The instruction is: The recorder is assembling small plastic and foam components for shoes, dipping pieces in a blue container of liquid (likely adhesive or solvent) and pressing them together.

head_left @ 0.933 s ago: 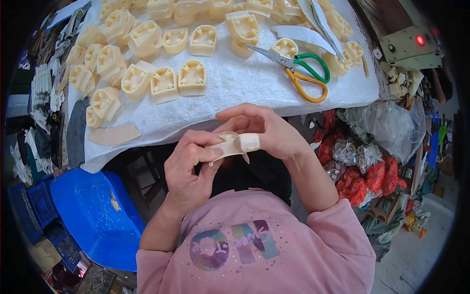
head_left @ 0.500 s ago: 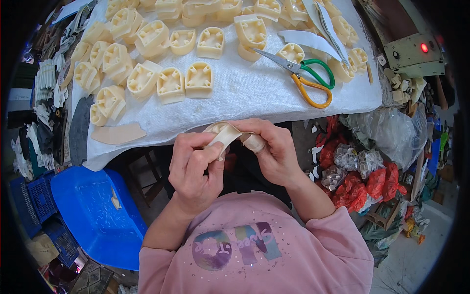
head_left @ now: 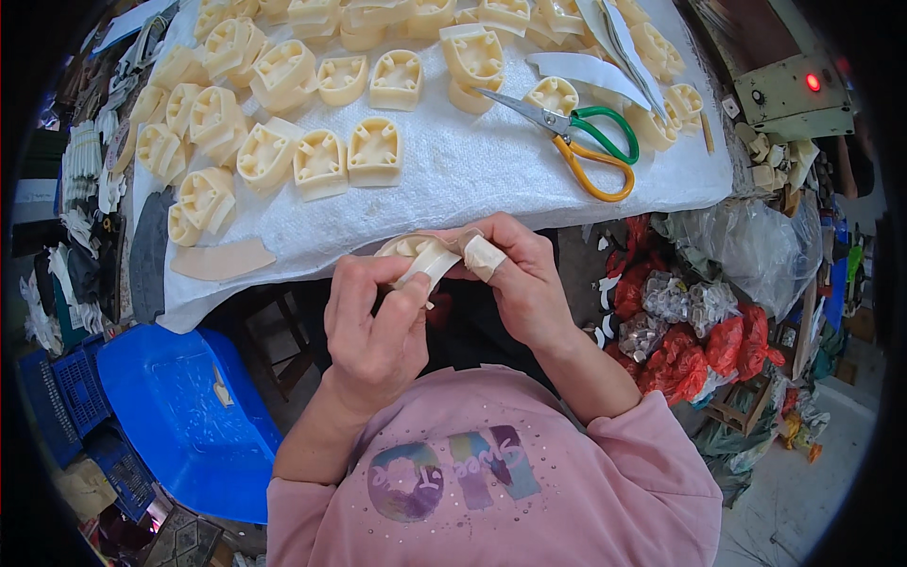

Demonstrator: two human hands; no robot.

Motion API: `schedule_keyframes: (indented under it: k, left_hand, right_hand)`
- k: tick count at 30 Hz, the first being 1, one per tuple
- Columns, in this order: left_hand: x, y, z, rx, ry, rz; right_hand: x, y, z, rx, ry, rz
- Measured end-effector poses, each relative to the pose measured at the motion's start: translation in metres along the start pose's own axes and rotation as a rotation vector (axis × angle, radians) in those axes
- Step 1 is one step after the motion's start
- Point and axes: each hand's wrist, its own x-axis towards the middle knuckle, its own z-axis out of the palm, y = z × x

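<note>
Close to the table's front edge, both hands work on one cream plastic shoe heel (head_left: 430, 262) with a thin beige covering strip (head_left: 444, 236) along its far side. My left hand (head_left: 373, 317) grips the heel between thumb and fingers, its fingers curled. On the other side my right hand (head_left: 524, 274) is closed, pinching the strip against the heel; a pale wrap covers its thumb tip. The palms hide part of the heel. Many similar cream heels (head_left: 375, 151) sit on the white cloth ahead. A flat beige strip (head_left: 224, 259) lies at the cloth's near left corner.
Scissors (head_left: 576, 132) with green and orange handles rest on the white cloth (head_left: 453, 180), beside pale curved strips (head_left: 590, 77). A blue tub (head_left: 189, 425) stands lower left. Red and clear plastic bags (head_left: 699, 331) lie at right, below a machine box (head_left: 798, 99) with a red light.
The hands stay on the heel; the right hand has shifted slightly up and left, and its wrapped thumb has turned against the strip. The whole view has shifted slightly.
</note>
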Motion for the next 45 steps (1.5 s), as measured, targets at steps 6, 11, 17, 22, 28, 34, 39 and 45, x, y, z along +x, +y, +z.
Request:
schedule_keyframes:
  k: [6, 11, 17, 22, 28, 34, 39, 45]
  left_hand:
    - [0.003, 0.001, -0.003, 0.070, -0.072, -0.035]
    - [-0.007, -0.005, -0.001, -0.335, 0.005, -0.296]
    - [-0.006, -0.008, 0.001, -0.470, -0.073, -0.108]
    - [-0.009, -0.009, 0.002, -0.346, -0.069, -0.054]
    - [-0.006, 0.001, 0.008, -0.736, 0.170, -0.525]
    - [-0.005, 0.005, 0.010, -0.877, 0.138, -0.686]
    - [-0.002, 0.006, 0.008, -0.901, 0.114, -0.709]
    - [-0.004, 0.008, 0.013, -0.816, 0.078, -0.593]
  right_hand:
    - [0.001, -0.003, -0.009, -0.325, -0.100, -0.044]
    - [0.019, -0.014, -0.026, -0.124, -0.213, 0.002]
    - [0.029, -0.029, -0.031, -0.147, -0.437, 0.211]
    - [0.028, -0.011, -0.025, -0.330, -0.377, -0.033]
    - [0.019, -0.003, -0.015, -0.116, -0.204, -0.200]
    - [0.018, -0.007, -0.008, -0.740, -0.123, -0.615]
    - [0.020, -0.003, -0.007, -0.554, -0.118, -0.545]
    - [0.018, -0.009, -0.012, -0.858, -0.143, -0.719]
